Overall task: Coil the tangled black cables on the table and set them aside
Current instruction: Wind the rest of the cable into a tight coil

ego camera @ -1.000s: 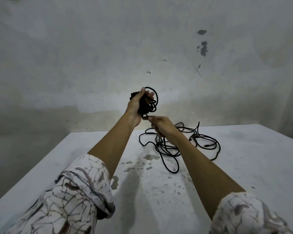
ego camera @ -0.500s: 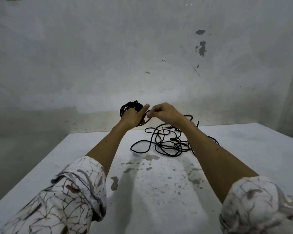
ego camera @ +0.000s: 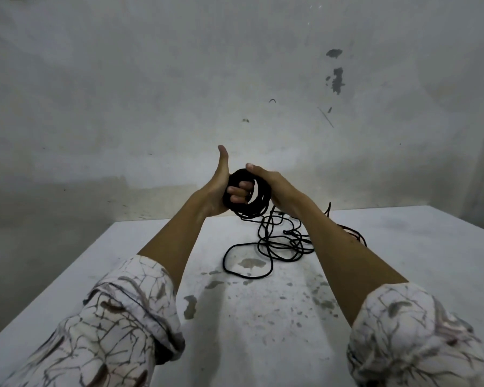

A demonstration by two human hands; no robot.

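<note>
Left hand point(ego camera: 217, 191) grips coil point(ego camera: 249, 195), thumb up; right hand point(ego camera: 268, 185) apparently clasps coil's side.

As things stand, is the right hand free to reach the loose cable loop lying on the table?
Probably not yet: the right hand grips the coil together with the left hand. The loose loop itself lies uncovered below.

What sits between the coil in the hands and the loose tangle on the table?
Head view: only a hanging black cable strand linking coil to tangle.
</note>
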